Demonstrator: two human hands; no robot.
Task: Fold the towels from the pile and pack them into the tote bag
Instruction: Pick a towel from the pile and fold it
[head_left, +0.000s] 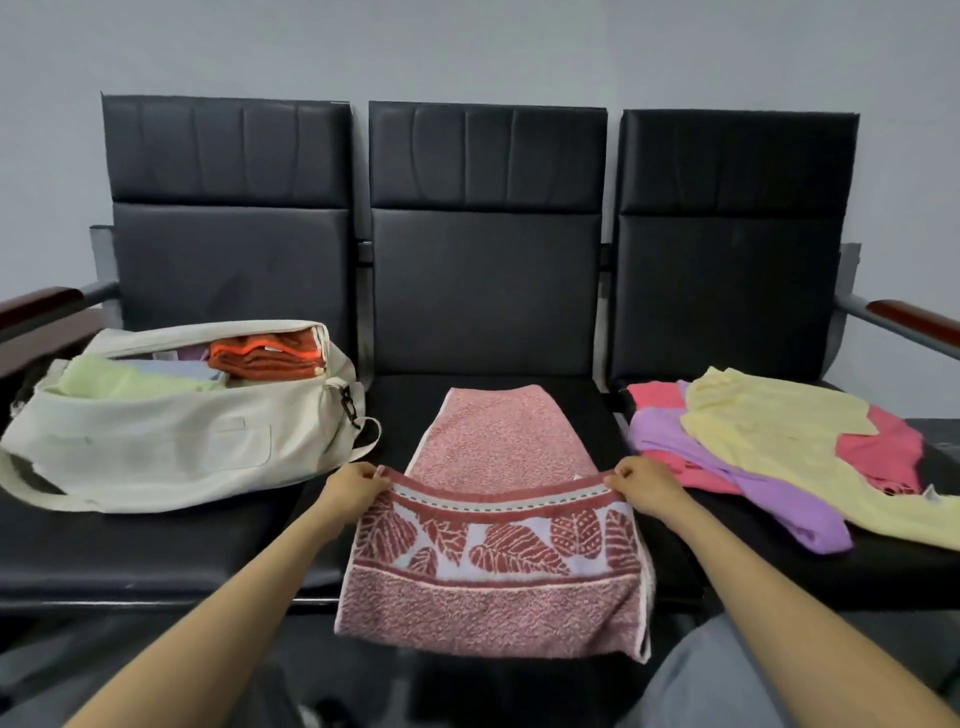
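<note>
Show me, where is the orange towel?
In the head view, the orange towel lies folded inside the tote bag on the left seat, at the bag's right end, beside a pale blue towel.

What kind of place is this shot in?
Probably a waiting room or lobby: three linked black padded seats, wood-capped metal armrests, bare grey wall. The tote bag, towel pile and pink towel are on the seats.

Waiting area or office corridor, by my view, bench (483, 291) of three linked black padded seats on one metal frame, wood-capped armrests (914, 318) at either end, plain pale wall (467, 47) behind.
</note>
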